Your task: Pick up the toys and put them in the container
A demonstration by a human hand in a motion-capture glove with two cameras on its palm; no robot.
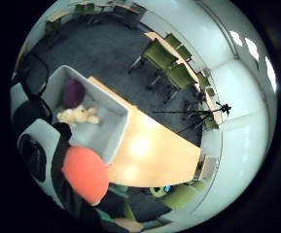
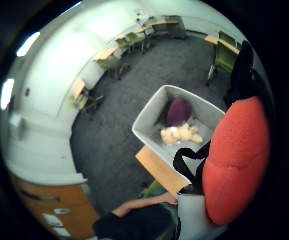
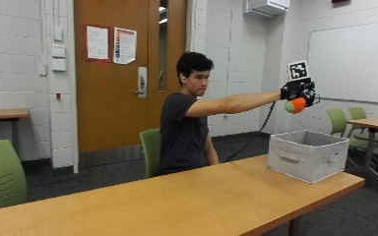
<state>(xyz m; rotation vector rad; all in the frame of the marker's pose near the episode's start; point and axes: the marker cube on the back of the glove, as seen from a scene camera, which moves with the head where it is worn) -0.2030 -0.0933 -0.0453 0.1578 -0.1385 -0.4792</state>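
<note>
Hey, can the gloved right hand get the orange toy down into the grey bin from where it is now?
Probably yes. The right hand holds the orange toy in the air above the grey bin, whose top is open, with only a purple toy and a cream toy inside.

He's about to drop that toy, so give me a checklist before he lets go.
1. Orange toy held in the right hand: ok.
2. Hand high above the grey fabric bin: ok.
3. Bin open on top: ok.
4. Room left beside the purple toy and cream plush inside: ok.
5. Bin fully on the wooden table, near its end: ok.
6. Hand squarely over the bin: cannot tell.
</note>
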